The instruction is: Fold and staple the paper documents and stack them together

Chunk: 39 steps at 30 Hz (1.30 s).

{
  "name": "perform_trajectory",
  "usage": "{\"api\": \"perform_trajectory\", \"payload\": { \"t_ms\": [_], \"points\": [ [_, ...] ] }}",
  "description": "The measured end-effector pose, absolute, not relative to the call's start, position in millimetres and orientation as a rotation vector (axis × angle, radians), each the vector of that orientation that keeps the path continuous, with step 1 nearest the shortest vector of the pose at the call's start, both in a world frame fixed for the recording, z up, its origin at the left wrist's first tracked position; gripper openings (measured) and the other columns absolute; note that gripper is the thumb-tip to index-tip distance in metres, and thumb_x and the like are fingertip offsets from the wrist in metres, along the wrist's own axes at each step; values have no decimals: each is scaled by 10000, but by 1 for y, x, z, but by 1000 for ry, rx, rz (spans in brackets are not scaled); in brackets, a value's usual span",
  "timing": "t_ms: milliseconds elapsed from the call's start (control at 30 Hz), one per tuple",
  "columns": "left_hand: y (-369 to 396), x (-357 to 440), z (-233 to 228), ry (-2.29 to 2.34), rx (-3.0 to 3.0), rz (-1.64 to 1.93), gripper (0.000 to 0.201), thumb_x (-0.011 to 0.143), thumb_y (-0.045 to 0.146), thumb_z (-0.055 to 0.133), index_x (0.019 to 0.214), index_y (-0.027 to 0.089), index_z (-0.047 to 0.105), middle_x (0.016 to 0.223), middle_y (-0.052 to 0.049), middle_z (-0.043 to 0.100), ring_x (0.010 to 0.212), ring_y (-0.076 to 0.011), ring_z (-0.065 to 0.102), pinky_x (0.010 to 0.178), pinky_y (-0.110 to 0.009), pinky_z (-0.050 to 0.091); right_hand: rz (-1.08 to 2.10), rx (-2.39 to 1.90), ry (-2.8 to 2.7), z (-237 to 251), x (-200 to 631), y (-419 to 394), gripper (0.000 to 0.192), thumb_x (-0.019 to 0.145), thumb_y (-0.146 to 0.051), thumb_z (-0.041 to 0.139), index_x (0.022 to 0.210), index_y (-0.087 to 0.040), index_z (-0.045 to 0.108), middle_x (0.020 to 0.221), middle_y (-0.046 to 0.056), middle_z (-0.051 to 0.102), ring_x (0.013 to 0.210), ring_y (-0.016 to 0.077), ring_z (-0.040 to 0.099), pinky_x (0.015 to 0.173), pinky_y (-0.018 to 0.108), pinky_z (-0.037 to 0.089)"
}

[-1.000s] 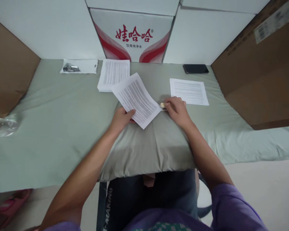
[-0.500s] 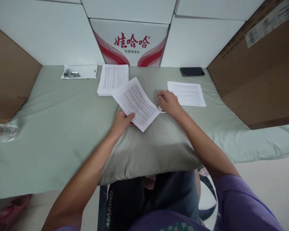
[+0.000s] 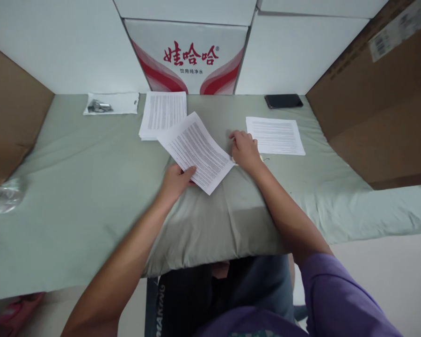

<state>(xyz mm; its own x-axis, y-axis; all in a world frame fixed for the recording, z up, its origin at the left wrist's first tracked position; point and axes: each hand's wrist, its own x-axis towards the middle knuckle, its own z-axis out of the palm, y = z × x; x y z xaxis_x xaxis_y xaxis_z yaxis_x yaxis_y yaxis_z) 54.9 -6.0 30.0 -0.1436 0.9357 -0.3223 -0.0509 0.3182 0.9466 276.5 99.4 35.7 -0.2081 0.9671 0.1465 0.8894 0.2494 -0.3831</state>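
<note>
My left hand (image 3: 177, 182) grips a printed sheet of paper (image 3: 199, 154) at its near left edge, thumb on top and the other fingers underneath. A small bit of red shows below that thumb. The sheet is tilted, and its far left corner overlaps a stack of printed sheets (image 3: 164, 112). At the sheet's right corner, my right hand (image 3: 244, 149) is closed with curled fingers, low over the cloth. Under it a small pale object (image 3: 261, 158) peeks out with a thin dark strand; the hand hides most of it. Another printed sheet (image 3: 277, 135) lies just beyond my right hand.
A clear plastic packet with metal pieces (image 3: 101, 106) lies at the back left, a black phone (image 3: 283, 101) at the back right. White boxes (image 3: 189, 79) wall off the back. Cardboard boxes (image 3: 10, 112) flank both sides. Clear plastic (image 3: 2, 199) sits at the left edge.
The view has shifted slightly. My right hand has moved a little over the pale object, and the thin strand now shows at its right. My left hand still holds the sheet.
</note>
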Motion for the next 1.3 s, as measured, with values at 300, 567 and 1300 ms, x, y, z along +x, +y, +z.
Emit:
{"api": "perform_trajectory", "payload": {
  "t_ms": [300,567,1300],
  "points": [
    [-6,54,29,1456,886,1075,208,792,317,709,922,156,710,883,-129,750,1033,-390,733,787,-580,653,190,-1735,-2202,32,272,97,325,928,-146,349,1156,-201,573,1196,192,605,1111,384,476,895,551,386],
    [-6,55,28,1485,882,1063,229,788,329,704,934,153,713,896,-125,763,944,-363,754,759,-565,661,98,-1730,-2220,27,269,94,331,932,-169,354,1205,-149,539,1168,235,534,1111,401,452,904,590,360],
    [-5,32,25,1514,747,1230,270,710,329,801,867,119,737,802,-116,768,748,-299,758,588,-418,650,593,-1550,-1888,55,287,102,239,992,-326,400,824,-222,535,730,21,608,738,197,546,741,322,373]
  ]
}}
